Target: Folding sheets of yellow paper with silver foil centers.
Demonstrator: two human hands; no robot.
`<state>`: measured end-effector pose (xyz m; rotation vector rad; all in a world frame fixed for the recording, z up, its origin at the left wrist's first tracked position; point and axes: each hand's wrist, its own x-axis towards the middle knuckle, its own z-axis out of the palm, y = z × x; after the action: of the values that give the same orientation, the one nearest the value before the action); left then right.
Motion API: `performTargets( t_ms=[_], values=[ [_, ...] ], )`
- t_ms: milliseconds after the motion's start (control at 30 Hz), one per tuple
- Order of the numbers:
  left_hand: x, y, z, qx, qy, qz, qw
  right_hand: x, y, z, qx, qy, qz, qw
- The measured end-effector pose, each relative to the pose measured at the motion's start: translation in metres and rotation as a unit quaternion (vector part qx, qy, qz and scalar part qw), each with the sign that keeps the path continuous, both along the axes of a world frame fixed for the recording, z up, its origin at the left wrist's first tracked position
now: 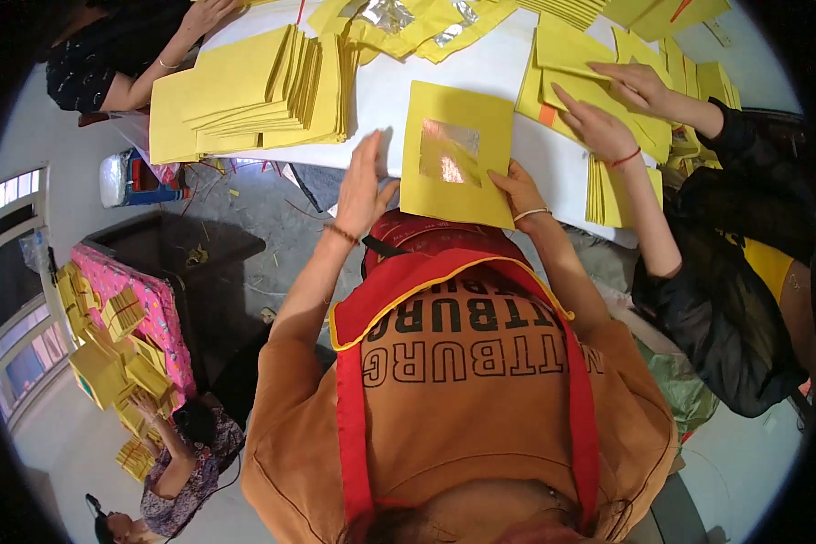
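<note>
A yellow paper sheet [458, 104] with a shiny foil square [450, 152] in its middle is held upright before my chest, over the table's near edge. My right hand [519, 192] pinches its lower right edge, thumb on the front; the fingers behind are partly hidden. To the left of the sheet, my left hand [364, 186] is open with its fingers stretched out. Its thumb points at the sheet's left edge, a small gap apart, and nothing is in it. A thick stack of folded yellow papers [245, 86] lies on the table just beyond my left hand.
The white table [385, 100] bears yellow sheets with foil [399, 23] at the back. On the right, a co-worker's two hands [603, 127] touch yellow papers [571, 54]. Another person's arm [168, 63] rests at upper left. At lower left, someone handles yellow bundles [122, 363] on a pink cloth [168, 317].
</note>
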<state>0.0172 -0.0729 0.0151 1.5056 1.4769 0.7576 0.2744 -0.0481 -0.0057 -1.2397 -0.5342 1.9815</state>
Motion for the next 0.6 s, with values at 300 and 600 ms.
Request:
performTargets(
  t_ms=[300, 600],
  values=[
    [0.004, 0.017, -0.018, 0.364, 0.260, -0.158, 0.881, 0.001, -0.010, -0.010, 0.004, -0.016, -0.024, 1.000],
    [0.002, 0.019, -0.019, 0.342, 0.181, -0.204, 0.899, 0.002, -0.011, -0.013, 0.055, -0.107, -0.017, 0.993]
  ],
)
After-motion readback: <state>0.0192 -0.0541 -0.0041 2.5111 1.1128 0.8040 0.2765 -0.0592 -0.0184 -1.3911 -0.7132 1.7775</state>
